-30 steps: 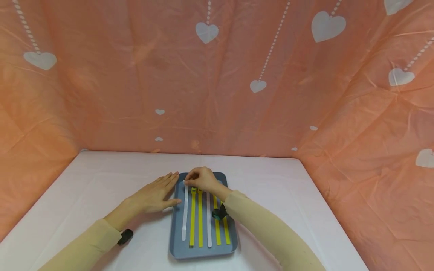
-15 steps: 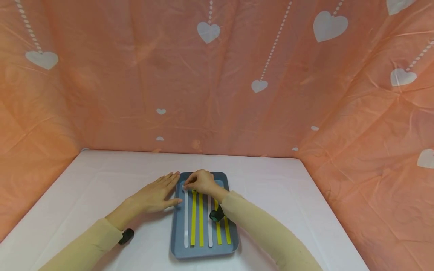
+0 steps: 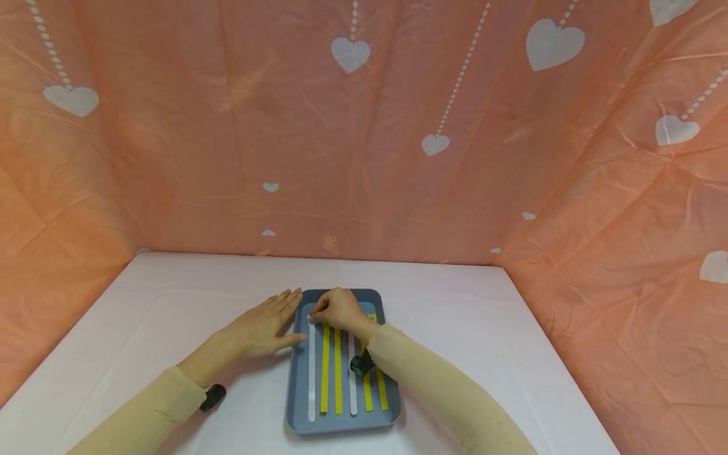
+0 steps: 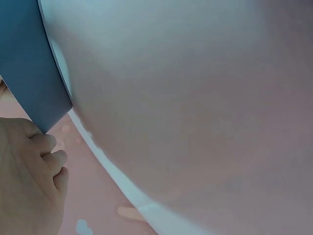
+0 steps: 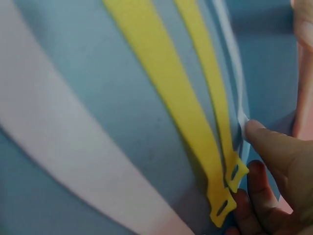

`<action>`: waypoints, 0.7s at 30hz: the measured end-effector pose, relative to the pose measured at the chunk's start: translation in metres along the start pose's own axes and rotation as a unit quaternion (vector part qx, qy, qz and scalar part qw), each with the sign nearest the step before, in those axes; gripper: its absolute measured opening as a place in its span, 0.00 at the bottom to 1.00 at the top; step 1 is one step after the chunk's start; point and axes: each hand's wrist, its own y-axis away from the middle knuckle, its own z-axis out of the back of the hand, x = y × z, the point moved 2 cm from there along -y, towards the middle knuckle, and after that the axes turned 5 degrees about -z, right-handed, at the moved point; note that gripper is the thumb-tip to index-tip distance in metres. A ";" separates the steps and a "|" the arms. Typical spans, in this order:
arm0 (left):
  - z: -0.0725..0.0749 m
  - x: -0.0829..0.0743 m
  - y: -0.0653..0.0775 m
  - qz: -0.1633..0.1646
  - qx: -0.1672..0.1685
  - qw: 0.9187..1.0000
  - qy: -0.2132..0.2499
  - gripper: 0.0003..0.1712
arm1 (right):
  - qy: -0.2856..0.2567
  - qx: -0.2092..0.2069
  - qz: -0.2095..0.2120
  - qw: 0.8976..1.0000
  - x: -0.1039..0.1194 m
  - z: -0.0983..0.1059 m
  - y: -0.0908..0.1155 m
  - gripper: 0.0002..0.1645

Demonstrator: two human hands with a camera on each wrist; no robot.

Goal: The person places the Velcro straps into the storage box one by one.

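My right hand [image 3: 341, 311] pinches the slotted far end of a white strap, apparently a hook-and-loop cable tie [image 3: 311, 379], over the left side of a blue-grey tray [image 3: 299, 385]. In the right wrist view, thumb and fingers meet at that white cable tie [image 5: 238, 83], beside the slotted heads of two yellow cable ties [image 5: 159, 78]. Against the tray's left wall lies my left hand [image 3: 256, 332], its fingers straight and its thumb at the rim. The left wrist view shows that hand [image 4: 27, 181] touching the tray's corner [image 4: 34, 63].
Right of the pinched strap, two yellow straps [image 3: 325, 379], a white strap [image 3: 353, 398] and further yellow straps [image 3: 382, 392] lie lengthwise, roughly parallel. My right forearm covers part of them. A white-covered table [image 3: 455, 316] bears the tray, and a pink heart-patterned cloth [image 3: 341, 158] stands behind.
My right hand has moved slightly nearer with the white cable tie, whose near end has slid down the tray and straightened beside the others. The left hand has stayed at the tray's edge.
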 end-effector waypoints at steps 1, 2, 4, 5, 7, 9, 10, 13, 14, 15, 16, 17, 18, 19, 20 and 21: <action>0.000 0.000 0.000 0.000 0.000 1.000 -0.001 0.57 | 0.007 -0.001 0.000 1.000 0.000 0.000 0.000 0.05; -0.001 0.000 0.000 0.000 0.000 1.000 -0.001 0.57 | 0.014 -0.003 0.001 1.000 0.001 0.000 0.001 0.05; -0.001 0.001 0.000 0.000 0.000 1.000 0.000 0.57 | 0.024 -0.005 0.003 1.000 0.002 0.000 0.002 0.05; -0.001 0.001 0.000 0.001 0.000 1.000 0.000 0.57 | 0.029 -0.006 0.005 1.000 0.003 0.000 0.002 0.05; -0.002 0.002 -0.001 0.000 -0.001 1.000 -0.001 0.57 | 0.035 -0.008 0.005 0.999 0.003 0.000 0.003 0.05; -0.002 0.002 -0.001 -0.001 -0.001 1.000 -0.001 0.57 | 0.037 -0.009 0.002 0.999 0.003 0.000 0.003 0.05; -0.002 0.002 -0.002 -0.001 -0.001 1.000 0.000 0.57 | 0.040 -0.009 0.002 0.999 0.003 -0.001 0.003 0.05; -0.003 0.001 -0.002 0.000 0.001 1.000 0.002 0.57 | 0.042 -0.009 -0.001 0.999 0.003 -0.002 0.004 0.05; -0.003 0.001 -0.002 0.001 0.002 1.000 0.003 0.57 | 0.041 -0.008 0.000 0.999 0.003 -0.002 0.004 0.05; -0.003 0.001 -0.001 0.001 0.002 1.000 0.005 0.57 | 0.041 -0.009 0.003 0.999 0.002 -0.002 0.004 0.05; -0.003 0.001 -0.001 0.003 0.003 1.000 0.006 0.57 | 0.040 -0.009 0.004 0.999 0.002 -0.002 0.004 0.05; -0.003 0.001 -0.001 0.003 0.003 1.000 0.007 0.57 | 0.039 -0.009 0.005 0.999 0.002 -0.002 0.003 0.05; -0.004 0.001 -0.001 0.003 0.002 1.000 0.007 0.57 | 0.037 -0.008 0.005 0.999 0.002 -0.001 0.003 0.05; -0.004 0.002 0.000 0.004 0.002 1.000 0.005 0.57 | 0.034 -0.008 0.007 0.999 0.002 -0.001 0.003 0.05; -0.004 0.002 0.000 0.005 0.001 1.000 0.005 0.57 | 0.030 -0.008 0.009 0.999 0.001 -0.001 0.003 0.05; -0.003 0.003 0.001 0.006 0.000 1.000 0.004 0.57 | 0.026 -0.009 0.012 1.000 0.002 0.000 0.003 0.06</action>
